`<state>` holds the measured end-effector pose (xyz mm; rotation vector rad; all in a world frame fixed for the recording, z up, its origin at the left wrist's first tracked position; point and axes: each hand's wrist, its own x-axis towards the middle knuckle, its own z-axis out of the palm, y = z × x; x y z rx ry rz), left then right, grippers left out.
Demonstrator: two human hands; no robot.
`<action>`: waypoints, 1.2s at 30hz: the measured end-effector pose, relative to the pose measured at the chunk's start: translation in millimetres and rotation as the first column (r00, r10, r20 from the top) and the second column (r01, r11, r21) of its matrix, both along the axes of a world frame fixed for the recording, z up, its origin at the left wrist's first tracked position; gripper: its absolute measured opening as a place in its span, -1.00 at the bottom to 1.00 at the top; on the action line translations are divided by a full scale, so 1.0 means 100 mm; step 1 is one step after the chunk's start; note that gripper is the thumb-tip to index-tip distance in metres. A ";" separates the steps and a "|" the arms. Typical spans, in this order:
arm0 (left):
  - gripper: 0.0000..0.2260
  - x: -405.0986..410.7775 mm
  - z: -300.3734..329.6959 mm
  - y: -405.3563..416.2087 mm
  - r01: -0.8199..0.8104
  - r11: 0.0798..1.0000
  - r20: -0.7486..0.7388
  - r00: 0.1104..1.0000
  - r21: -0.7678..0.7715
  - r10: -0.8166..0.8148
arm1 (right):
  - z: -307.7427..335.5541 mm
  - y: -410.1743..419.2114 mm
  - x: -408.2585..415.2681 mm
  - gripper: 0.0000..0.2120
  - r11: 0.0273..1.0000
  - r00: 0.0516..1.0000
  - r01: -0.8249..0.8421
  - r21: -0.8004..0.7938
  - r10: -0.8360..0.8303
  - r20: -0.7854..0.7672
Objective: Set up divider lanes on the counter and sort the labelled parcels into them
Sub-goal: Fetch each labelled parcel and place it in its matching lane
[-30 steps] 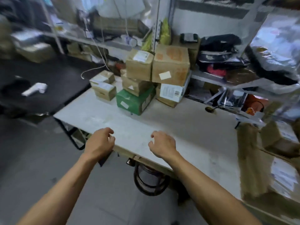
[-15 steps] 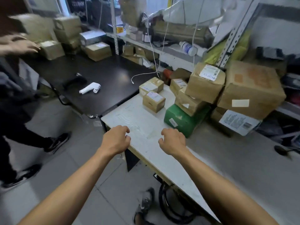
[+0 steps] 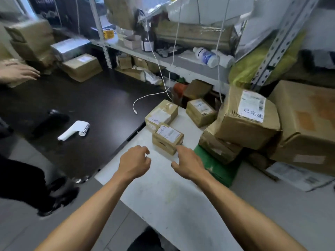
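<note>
Labelled cardboard parcels crowd the far end of the white counter (image 3: 163,192). Nearest is a small labelled box (image 3: 167,138), with a second small box (image 3: 161,113) behind it and a third (image 3: 200,109) further right. A green box (image 3: 219,169) lies under a stack topped by a large labelled parcel (image 3: 248,116). My left hand (image 3: 135,162) hovers over the counter with loosely curled fingers, holding nothing. My right hand (image 3: 188,163) reaches toward the nearest small box, fingers spread and empty, just short of its front corner.
A dark table (image 3: 87,105) adjoins the counter on the left, with a white handheld device (image 3: 74,131), a white cable end (image 3: 136,109) and boxes at its back. Another person's hand (image 3: 18,73) and shoes (image 3: 58,196) are at the left. Metal shelving stands behind.
The view has swung left and closer to the small parcels. Both my hands have moved forward over the counter toward the nearest small box, the right one opening.
</note>
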<state>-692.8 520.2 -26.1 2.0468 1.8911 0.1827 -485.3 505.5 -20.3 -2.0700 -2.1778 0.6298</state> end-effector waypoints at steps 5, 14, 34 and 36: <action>-0.69 -0.04 -0.08 0.75 0.032 0.999 0.008 0.999 -0.030 -0.032 | -0.14 0.69 -0.07 -0.30 0.998 0.998 0.056 -0.001 -0.056 -0.028; -0.60 -0.07 -0.32 1.92 0.094 0.991 0.051 0.995 -0.100 -0.089 | -0.50 1.34 -0.21 0.15 0.967 0.983 0.159 -0.200 -0.135 0.127; 0.25 0.14 -0.69 1.56 -0.088 0.981 0.082 0.991 -0.172 0.103 | -0.49 0.03 -0.75 0.09 0.712 0.740 0.620 -0.331 -0.670 -0.054; 0.25 0.10 -0.67 1.23 -0.108 0.982 0.098 0.987 -0.154 0.124 | -0.46 -0.22 -0.75 0.12 0.714 0.736 0.619 -0.326 -0.673 -0.076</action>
